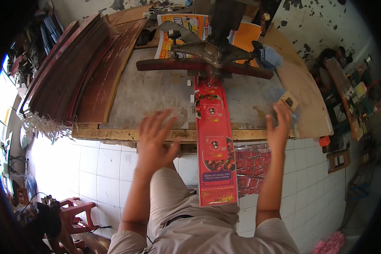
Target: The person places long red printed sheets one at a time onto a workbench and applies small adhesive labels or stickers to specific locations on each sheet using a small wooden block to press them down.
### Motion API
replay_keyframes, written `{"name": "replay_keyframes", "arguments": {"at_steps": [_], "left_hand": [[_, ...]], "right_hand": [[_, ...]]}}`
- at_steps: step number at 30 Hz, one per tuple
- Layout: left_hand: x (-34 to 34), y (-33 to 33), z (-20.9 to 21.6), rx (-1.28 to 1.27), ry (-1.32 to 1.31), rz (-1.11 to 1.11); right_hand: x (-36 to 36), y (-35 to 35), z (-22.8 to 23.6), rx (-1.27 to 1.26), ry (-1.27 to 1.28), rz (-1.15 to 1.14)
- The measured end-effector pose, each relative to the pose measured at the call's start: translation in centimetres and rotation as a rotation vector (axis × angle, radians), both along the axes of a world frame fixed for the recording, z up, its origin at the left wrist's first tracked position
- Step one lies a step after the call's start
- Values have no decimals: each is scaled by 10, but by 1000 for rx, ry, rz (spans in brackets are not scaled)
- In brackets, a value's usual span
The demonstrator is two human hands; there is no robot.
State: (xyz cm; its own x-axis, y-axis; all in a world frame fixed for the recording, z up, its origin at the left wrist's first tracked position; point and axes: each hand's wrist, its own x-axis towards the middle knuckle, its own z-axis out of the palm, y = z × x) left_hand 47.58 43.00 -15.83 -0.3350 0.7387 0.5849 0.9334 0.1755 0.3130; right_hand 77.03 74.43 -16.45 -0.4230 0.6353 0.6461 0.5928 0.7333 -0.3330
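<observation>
A long red printed strip (213, 146) lies under the metal press head (207, 53) and reaches over the table's front edge above my lap. Left of the strip, my left hand (156, 135) hovers by the table edge, fingers spread and holding nothing. On the other side my right hand (279, 122) is raised with thumb and fingers apart. Its fingertips overlap a small tan wooden block with a dark opening (289, 101); whether they touch it I cannot tell. The press's dark red crossbar (169, 64) spans above the strip's far end.
Dark boards with a stringy edge (67, 72) are stacked at the left of the worktable (144, 97). Colourful printed sheets (190, 21) lie behind the press. Below the table's edge are several red packets (252, 165). A red stool (78, 216) stands at lower left.
</observation>
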Motion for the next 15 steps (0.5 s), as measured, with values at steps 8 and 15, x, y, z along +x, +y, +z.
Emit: {"name": "replay_keyframes", "arguments": {"at_steps": [8,15], "left_hand": [[-56,-73,11,-154,-116,135],[-46,-76,17,-134,-145,152]], "right_hand": [[54,56,11,-73,-66,10],[28,-9,14,-240,150,293]]}}
